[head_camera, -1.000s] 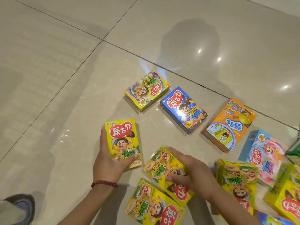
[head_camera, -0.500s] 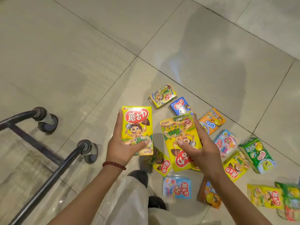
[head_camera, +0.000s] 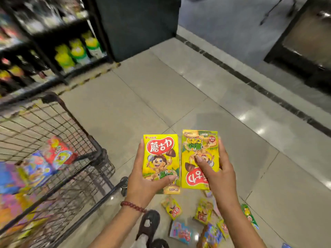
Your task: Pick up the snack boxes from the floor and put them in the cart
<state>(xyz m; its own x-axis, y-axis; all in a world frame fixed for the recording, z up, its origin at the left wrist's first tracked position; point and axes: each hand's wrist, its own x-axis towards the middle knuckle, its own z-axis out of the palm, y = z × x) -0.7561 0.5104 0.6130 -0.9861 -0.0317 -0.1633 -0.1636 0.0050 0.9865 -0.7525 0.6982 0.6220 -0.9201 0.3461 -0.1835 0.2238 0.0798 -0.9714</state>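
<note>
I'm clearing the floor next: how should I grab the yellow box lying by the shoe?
Grip the yellow box across its two long edges, coming from above. It appears to lie flat on the floor, so only its edges give purchase, and the space above it looks clear.

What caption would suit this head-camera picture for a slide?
Each hand, left hand and right hand, holds a yellow snack box beside the wire cart, more boxes on the floor.

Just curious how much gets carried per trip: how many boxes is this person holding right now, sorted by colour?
Yellow cardboard snack box with upright print, in the left hand: 1
Yellow cardboard snack box with upside-down print, in the right hand: 1
Other colours held: 0
Total: 2
</note>
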